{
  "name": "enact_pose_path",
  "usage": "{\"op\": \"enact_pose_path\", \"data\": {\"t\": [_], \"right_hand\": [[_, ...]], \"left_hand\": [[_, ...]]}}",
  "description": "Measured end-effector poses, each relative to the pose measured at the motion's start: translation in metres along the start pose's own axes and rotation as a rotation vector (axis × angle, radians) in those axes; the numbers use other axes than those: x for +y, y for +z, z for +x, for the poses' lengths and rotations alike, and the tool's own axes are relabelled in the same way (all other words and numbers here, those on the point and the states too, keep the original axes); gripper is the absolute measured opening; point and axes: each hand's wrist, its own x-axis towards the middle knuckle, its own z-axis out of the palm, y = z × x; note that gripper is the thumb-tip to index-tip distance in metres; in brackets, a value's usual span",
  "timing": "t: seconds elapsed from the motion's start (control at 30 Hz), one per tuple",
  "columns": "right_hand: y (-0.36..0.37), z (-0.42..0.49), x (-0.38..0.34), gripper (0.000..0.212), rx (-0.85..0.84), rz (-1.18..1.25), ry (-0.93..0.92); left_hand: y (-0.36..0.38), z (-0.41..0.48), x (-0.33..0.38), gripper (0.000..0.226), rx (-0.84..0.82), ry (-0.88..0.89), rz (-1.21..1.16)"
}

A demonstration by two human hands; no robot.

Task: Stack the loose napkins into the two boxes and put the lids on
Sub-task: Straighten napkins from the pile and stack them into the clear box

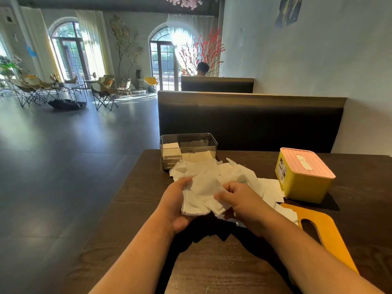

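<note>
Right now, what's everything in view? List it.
clear box: one, transparent, table's far left, lidless, some napkins inside
yellow box: one, yellow, table right
pink lid: one, pink, on the yellow box
orange lid: one, orange, flat on table, near right
loose napkins: pile, white, between the boxes
held napkins: bunch, white, in both hands
table: one, dark wood, foreground
bench back: one, dark, behind table
folding chairs: several, tan, room's far left
left hand: one, grips held napkins
right hand: one, pinches held napkins
</note>
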Motion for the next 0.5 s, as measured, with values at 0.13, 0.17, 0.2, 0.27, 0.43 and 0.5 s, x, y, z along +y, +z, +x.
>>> {"op": "enact_pose_path", "data": {"t": [0.13,0.17,0.2,0.27,0.43,0.5], "right_hand": [[-0.009,-0.005,0.0,0.022,-0.041,0.2,0.082],[-0.011,-0.008,-0.001,0.02,-0.043,0.286,0.108],[-0.013,-0.01,-0.002,0.019,-0.027,0.389,0.131],[-0.017,-0.012,-0.005,0.028,0.001,0.548,0.167],[-0.019,-0.015,-0.007,0.041,-0.043,0.618,0.173],[-0.02,-0.019,-0.01,0.045,-0.094,0.688,0.116]], "left_hand": [[-0.003,0.004,0.003,0.036,0.039,0.02,-0.016],[-0.005,0.005,0.003,0.034,0.041,0.032,-0.017],[-0.005,0.005,0.004,0.032,0.045,0.041,-0.019],[-0.007,0.006,0.005,0.032,0.056,0.046,-0.028],[-0.007,0.006,0.007,0.034,0.072,0.089,-0.016],[-0.007,0.005,0.008,0.038,0.05,0.093,-0.034]]}}
